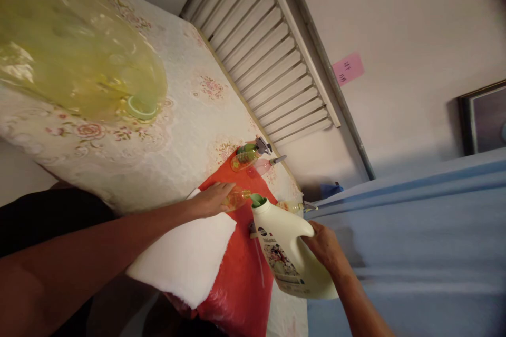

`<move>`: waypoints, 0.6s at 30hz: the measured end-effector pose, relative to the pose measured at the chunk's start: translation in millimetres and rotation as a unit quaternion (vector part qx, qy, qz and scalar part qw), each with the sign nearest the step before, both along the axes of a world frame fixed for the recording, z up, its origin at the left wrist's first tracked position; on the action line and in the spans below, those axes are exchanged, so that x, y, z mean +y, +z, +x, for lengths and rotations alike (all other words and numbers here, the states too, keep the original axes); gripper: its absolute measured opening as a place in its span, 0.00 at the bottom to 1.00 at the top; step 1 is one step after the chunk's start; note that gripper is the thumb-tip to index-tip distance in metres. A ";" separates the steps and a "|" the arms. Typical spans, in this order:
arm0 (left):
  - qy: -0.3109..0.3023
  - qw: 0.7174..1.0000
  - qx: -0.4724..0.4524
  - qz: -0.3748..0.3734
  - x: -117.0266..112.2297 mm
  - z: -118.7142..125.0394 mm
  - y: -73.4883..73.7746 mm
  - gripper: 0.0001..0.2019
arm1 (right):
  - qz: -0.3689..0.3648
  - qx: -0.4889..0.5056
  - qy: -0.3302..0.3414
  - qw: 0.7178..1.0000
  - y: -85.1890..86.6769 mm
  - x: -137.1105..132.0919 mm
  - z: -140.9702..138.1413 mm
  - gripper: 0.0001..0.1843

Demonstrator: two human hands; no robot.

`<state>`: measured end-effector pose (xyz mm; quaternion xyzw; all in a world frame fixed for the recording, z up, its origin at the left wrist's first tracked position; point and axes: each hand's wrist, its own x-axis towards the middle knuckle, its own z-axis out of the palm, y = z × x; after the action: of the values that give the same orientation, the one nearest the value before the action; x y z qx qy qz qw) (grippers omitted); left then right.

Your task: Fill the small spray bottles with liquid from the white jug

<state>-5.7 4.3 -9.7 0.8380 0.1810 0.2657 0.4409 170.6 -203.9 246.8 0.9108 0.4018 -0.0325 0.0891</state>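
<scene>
My right hand (pixel 322 246) grips the handle of a pale cream detergent jug (pixel 282 253) with a picture label. The jug's green spout is at the neck of a small clear bottle (pixel 237 198); whether liquid flows I cannot tell. Around that bottle's body my left hand (pixel 213 200) is closed. A spray nozzle with a thin tube (pixel 260 263) lies on the red mat (pixel 237 289), partly hidden behind the jug. Beyond the hands are a spray bottle with a green label (pixel 247 155) and a pink spray bottle (pixel 261 167).
A folded white towel (pixel 190 258) lies under my left forearm. Behind the jug's shoulder shows another clear spray bottle (pixel 290 206). A large bag of yellow-green items (pixel 79 47) rests on the flowered tablecloth (pixel 177 152). A blue curtain (pixel 415 231) hangs to the right.
</scene>
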 end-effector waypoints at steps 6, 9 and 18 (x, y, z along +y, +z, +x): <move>0.002 1.000 -0.008 -0.012 -0.1 0.7 -1.2 0.35 | -0.004 -0.009 0.007 1.000 1.0 0.9 0.9 0.09; -0.001 1.000 0.001 -0.014 -0.4 0.7 -0.7 0.35 | -0.002 -0.002 0.009 1.000 2.0 1.1 0.1 0.09; -0.001 1.000 0.013 -0.009 -0.1 0.2 1.7 0.35 | -0.005 0.003 -0.005 1.000 3.3 2.4 -2.8 0.09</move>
<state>-5.5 4.2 -8.1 0.8376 0.1883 0.2523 0.4465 167.8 -201.6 250.1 0.9122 0.3975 -0.0378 0.0923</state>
